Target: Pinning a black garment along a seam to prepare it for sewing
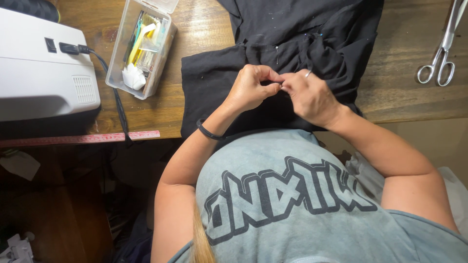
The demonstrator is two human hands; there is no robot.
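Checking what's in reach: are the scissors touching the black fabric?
Apart. The head view shows bare wooden table between the scissors at the right and the black fabric.

A wooden table carries everything. On it lie a black cloth in the middle, a white sewing machine at the left with its black cord, a clear plastic box of small supplies, a red ruler along the front edge, and metal scissors at the right.
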